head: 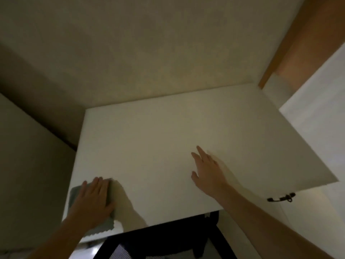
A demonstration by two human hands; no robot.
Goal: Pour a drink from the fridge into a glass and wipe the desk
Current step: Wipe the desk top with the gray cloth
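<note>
There is only one view, from a camera on the person's head. It looks forward and steeply down at a white desk (168, 131) from close above, facing the wall (149, 53) behind it. The picture is dim and wide-angle, so the edges seem bent.

Dim corner room with plain walls

Light is low and yellowish; a textured beige wall (149, 43) faces the view, meeting a shadowed side wall (28, 146) at the left; a wooden door frame (291, 40) slants at upper right beside a white panel (317, 118); a dark chair (168, 240) stands below; a black cable (281, 198) lies at the right.
</note>
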